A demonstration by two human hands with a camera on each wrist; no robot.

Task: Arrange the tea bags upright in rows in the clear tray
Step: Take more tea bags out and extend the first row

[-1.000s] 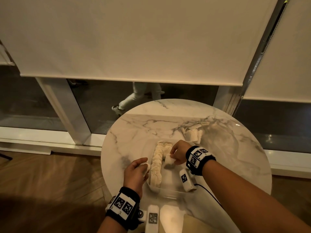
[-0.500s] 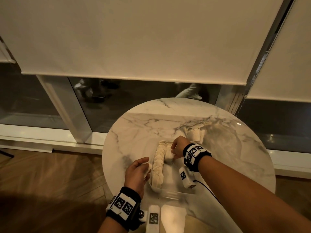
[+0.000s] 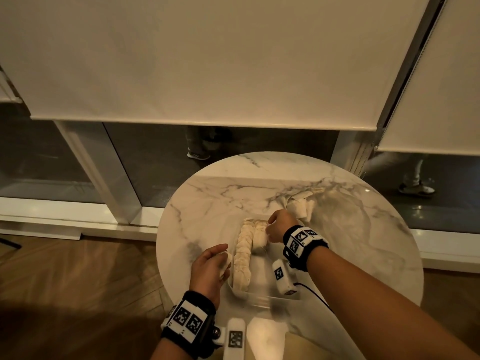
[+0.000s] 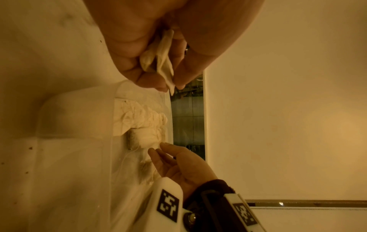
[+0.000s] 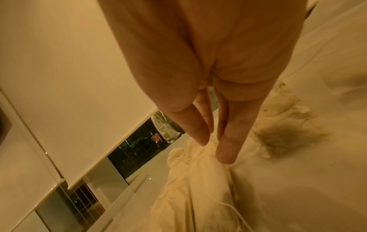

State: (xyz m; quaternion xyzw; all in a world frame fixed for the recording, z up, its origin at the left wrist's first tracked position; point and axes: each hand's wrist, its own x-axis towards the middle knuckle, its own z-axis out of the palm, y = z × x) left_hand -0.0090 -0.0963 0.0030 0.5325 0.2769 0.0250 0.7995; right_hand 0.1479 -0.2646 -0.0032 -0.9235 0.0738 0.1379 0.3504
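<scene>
A clear tray [image 3: 260,299] sits on the round marble table [image 3: 207,203]. Along its left wall stands a full row of tea bags [image 3: 242,255]. A short second row [image 3: 259,238] starts beside it at the far end. My right hand [image 3: 269,228] is over that second row, fingers straight, a fingertip [image 5: 225,157] touching the top of a bag [image 5: 200,180]. Just left of the tray, my left hand [image 3: 224,259] grips a few tea bags [image 4: 161,58]. In the left wrist view the right hand [image 4: 158,149] holds nothing.
A loose pile of tea bags [image 3: 301,206] lies on the table beyond the tray, to the right. Strings trail from the bags in the tray [image 5: 228,205]. The tray's right half is bare. Roller blinds and window glass stand behind the table.
My right hand carried a tea bag toward the tray's far end, set it in the second row and let go. The left hand stayed beside the tray.
</scene>
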